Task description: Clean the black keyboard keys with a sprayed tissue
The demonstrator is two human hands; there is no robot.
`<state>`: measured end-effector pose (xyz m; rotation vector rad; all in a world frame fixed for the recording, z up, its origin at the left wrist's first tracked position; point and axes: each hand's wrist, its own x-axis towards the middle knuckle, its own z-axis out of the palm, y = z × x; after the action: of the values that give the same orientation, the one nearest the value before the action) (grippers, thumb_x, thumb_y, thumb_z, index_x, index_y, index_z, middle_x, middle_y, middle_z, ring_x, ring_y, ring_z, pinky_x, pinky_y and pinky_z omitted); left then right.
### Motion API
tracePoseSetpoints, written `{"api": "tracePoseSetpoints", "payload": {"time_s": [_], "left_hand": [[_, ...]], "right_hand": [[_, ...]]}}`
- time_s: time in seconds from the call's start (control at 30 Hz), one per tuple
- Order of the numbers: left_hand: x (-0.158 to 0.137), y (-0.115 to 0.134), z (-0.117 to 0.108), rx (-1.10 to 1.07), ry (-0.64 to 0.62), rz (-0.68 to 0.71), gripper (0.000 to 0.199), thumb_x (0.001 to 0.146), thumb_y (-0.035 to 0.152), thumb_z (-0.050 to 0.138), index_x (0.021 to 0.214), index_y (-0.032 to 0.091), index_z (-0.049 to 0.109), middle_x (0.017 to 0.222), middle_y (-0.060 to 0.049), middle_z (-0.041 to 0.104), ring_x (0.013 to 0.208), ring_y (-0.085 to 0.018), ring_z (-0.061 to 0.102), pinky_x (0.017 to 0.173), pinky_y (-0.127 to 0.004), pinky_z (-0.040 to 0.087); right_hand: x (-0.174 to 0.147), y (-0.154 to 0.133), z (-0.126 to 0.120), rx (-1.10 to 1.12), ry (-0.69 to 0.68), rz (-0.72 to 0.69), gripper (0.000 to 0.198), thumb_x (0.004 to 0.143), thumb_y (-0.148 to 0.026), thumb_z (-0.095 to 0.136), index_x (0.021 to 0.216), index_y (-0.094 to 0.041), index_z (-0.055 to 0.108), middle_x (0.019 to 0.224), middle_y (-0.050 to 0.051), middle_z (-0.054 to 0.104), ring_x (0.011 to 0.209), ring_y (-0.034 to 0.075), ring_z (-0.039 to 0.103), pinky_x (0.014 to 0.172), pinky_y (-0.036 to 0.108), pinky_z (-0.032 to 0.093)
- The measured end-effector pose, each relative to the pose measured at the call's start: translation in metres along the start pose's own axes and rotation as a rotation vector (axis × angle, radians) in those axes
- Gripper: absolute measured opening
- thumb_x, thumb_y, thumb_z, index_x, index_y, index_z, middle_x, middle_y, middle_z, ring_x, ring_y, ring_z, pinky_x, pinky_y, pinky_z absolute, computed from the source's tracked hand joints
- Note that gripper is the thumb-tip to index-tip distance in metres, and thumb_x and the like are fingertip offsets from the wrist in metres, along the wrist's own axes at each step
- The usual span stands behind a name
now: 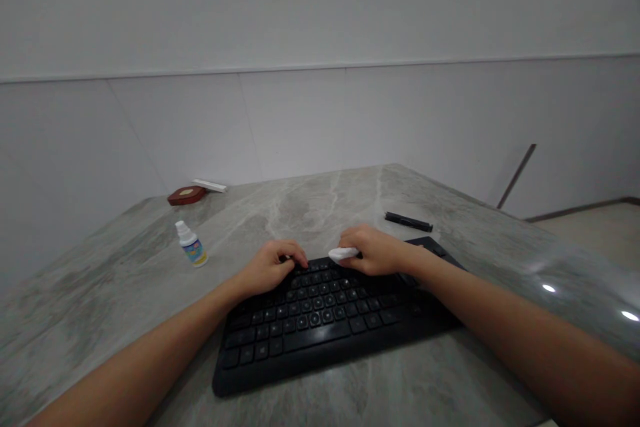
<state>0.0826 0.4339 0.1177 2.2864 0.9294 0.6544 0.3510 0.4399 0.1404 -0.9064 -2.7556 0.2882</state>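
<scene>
A black keyboard (315,320) lies at a slant on the grey marbled table in front of me. At its far left edge is my left hand (273,267), with bent fingers and the thumb holding the rim near the top row of keys. My right hand (370,250) is closed around a small white pad (343,253) over the top row, right of the middle. Whether the pad is cloth or sponge I cannot tell. My right forearm crosses the keyboard's right end and hides part of the number keys.
A small white bottle (191,245) with a colourful label stands on the table (320,207) at left. Behind it lie a reddish-brown case (187,196) and a flat white object (210,185) by the wall. A black pen-like object (409,221) lies beyond the keyboard.
</scene>
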Motion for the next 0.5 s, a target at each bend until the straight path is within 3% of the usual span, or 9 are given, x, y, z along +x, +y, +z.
{"api": "tracePoseSetpoints", "payload": {"time_s": [0.17, 0.33, 0.5], "left_hand": [[0.000, 0.002, -0.001, 0.007, 0.000, -0.006, 0.031, 0.072, 0.007, 0.044, 0.080, 0.022, 0.069, 0.088, 0.000, 0.070, 0.087, -0.016, 0.064, 0.085, -0.028, 0.049], [0.000, 0.002, -0.001, 0.012, -0.002, -0.001, 0.031, 0.073, 0.006, 0.044, 0.080, 0.021, 0.070, 0.088, -0.001, 0.070, 0.088, -0.017, 0.064, 0.084, -0.029, 0.049], [-0.001, -0.001, 0.000, 0.012, -0.002, 0.017, 0.031, 0.073, 0.005, 0.044, 0.081, 0.020, 0.070, 0.088, -0.002, 0.070, 0.088, -0.017, 0.064, 0.084, -0.029, 0.049]], "right_hand": [[-0.001, 0.002, -0.002, 0.046, 0.015, -0.025, 0.013, 0.084, -0.020, 0.060, 0.072, -0.017, 0.062, 0.075, 0.004, 0.065, 0.072, 0.016, 0.057, 0.071, 0.028, 0.041], [-0.006, 0.013, -0.010, 0.081, 0.182, 0.084, 0.012, 0.082, -0.024, 0.062, 0.075, -0.015, 0.063, 0.073, 0.004, 0.065, 0.067, 0.015, 0.056, 0.066, 0.026, 0.038], [-0.009, 0.016, -0.014, 0.017, 0.011, 0.115, 0.013, 0.080, -0.022, 0.061, 0.068, -0.016, 0.063, 0.068, 0.004, 0.065, 0.063, 0.015, 0.056, 0.062, 0.026, 0.037]]}}
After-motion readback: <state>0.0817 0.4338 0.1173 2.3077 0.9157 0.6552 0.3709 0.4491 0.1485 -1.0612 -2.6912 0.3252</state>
